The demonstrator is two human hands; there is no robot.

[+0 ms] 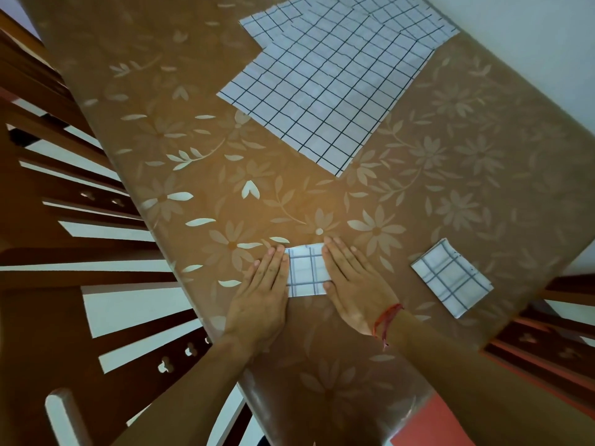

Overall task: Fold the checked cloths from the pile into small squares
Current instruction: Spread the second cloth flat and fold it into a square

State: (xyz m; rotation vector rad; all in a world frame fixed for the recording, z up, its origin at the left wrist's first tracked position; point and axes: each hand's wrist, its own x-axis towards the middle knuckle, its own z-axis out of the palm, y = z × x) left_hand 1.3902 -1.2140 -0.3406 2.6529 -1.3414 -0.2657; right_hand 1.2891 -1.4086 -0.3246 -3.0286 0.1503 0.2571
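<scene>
With both hands, left hand [262,289] and right hand [352,284], spread flat on the folded cloth [307,273], lifting unevenly could let its layers spring open or skew on the tabletop [450,188].

table cover [450,194]: smooth brown floral sheet, looks like plastic, soft sheen, glare patches near the front edge. pile of checked cloths [328,91]: thin fabric, matt, lies flat with faint creases. folded cloth [306,272] in the middle: same matt fabric, crisp edges. folded square [450,278] on the right: same, layered edge visible. chair [48,201]: brown wood, smooth, semi-gloss finish. wrist thread [386,317]: red, fibrous, matt.
</scene>
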